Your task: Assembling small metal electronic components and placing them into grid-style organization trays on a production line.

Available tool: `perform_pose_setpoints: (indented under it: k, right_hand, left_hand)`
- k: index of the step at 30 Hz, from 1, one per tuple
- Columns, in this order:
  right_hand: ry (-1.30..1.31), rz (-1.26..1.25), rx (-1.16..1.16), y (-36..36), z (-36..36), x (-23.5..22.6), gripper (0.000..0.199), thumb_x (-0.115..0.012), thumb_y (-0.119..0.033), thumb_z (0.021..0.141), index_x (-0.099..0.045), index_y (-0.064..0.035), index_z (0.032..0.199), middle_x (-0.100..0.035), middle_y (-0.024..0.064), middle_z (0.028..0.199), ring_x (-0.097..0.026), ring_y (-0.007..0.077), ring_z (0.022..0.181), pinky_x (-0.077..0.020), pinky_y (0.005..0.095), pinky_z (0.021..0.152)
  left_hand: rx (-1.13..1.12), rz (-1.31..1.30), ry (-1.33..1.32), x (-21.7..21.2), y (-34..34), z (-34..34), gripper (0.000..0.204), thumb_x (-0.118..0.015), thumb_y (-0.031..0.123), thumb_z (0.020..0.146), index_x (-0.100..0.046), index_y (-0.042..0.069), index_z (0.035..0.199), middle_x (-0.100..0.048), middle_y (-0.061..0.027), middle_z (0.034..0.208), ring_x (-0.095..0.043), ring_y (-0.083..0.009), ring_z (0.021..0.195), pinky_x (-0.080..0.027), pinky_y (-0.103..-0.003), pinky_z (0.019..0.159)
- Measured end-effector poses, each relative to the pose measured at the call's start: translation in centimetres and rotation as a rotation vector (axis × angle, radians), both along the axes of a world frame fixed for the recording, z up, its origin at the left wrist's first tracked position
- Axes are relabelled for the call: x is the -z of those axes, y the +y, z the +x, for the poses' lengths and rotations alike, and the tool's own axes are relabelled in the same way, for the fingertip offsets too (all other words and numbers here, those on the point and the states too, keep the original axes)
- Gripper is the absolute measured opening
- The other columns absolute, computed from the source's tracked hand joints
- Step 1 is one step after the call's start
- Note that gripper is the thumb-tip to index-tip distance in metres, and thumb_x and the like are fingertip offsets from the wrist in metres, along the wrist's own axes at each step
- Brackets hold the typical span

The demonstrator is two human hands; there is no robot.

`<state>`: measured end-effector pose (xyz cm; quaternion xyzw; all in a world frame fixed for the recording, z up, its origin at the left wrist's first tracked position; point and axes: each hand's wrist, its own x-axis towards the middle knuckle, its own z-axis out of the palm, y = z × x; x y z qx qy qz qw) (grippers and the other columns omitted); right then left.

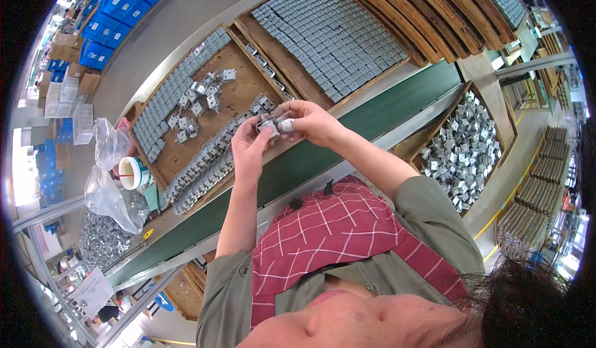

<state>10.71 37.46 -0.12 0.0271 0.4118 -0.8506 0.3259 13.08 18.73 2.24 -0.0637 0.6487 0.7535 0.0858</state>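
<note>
My left hand (249,149) and my right hand (313,123) meet above the front edge of a wooden tray (239,69). Between their fingertips is a small silver metal bracket (269,126), gripped from both sides. A pale cover shows on a fingertip of my right hand. Just beyond and to the left of my hands, rows of similar metal parts (211,159) stand along the tray's near side. A loose heap of brackets (202,93) lies in the tray's middle, and flat grey pieces (164,106) line its far left side.
A green conveyor belt (366,115) runs between me and the trays. Another tray (329,38) is filled with grey pieces. On the right stands a bin of loose brackets (462,146). At left are a white bucket (131,173), plastic bags (108,193) and a metal-parts pile (102,239).
</note>
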Motion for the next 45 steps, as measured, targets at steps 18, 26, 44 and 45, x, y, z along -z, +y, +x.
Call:
perform_pose_setpoints:
  k: [18,26,44,45]
  right_hand:
    - [-0.314,-0.301,-0.065,-2.4,2.0,2.8,0.024,-0.058,-0.015,0.092,-0.054,-0.0030,0.112,-0.066,0.0073,0.101,-0.068,0.0191,0.085,-0.0582,0.0352,0.070]
    - [0.048,-0.021,-0.212,-6.7,1.9,1.7,0.021,-0.062,-0.023,0.089,-0.055,-0.0069,0.100,-0.061,0.0026,0.091,-0.061,0.0115,0.080,-0.0502,0.0274,0.066]
    - [0.827,1.162,-0.158,-21.3,-22.7,0.2,0.054,-0.071,-0.040,0.073,-0.056,0.0032,0.101,-0.066,0.0221,0.091,-0.065,0.0350,0.089,-0.0506,0.0421,0.079]
    - [0.895,1.209,-0.153,-22.2,-23.2,1.8,0.055,-0.072,-0.037,0.072,-0.054,0.0034,0.104,-0.066,0.0225,0.094,-0.065,0.0359,0.091,-0.0508,0.0428,0.081]
  left_hand:
    - [0.236,-0.799,0.353,-0.4,-0.9,1.1,0.085,-0.081,0.028,0.065,-0.045,-0.009,0.132,-0.063,-0.0214,0.105,-0.064,-0.0272,0.090,-0.051,-0.035,0.079]
    - [0.156,-0.974,0.552,-0.4,-4.3,2.0,0.083,-0.077,0.027,0.064,-0.045,-0.009,0.132,-0.064,-0.0208,0.100,-0.064,-0.0359,0.087,-0.053,-0.041,0.075]
    - [-0.338,0.563,-0.149,1.1,-15.9,-1.8,0.046,-0.051,0.036,0.095,-0.061,-0.005,0.113,-0.060,-0.0042,0.080,-0.056,-0.0139,0.072,-0.047,-0.027,0.064]
    - [-0.257,0.783,-0.209,1.1,-16.0,-2.1,0.049,-0.051,0.038,0.094,-0.061,-0.007,0.113,-0.059,-0.0039,0.078,-0.057,-0.0151,0.072,-0.048,-0.028,0.063]
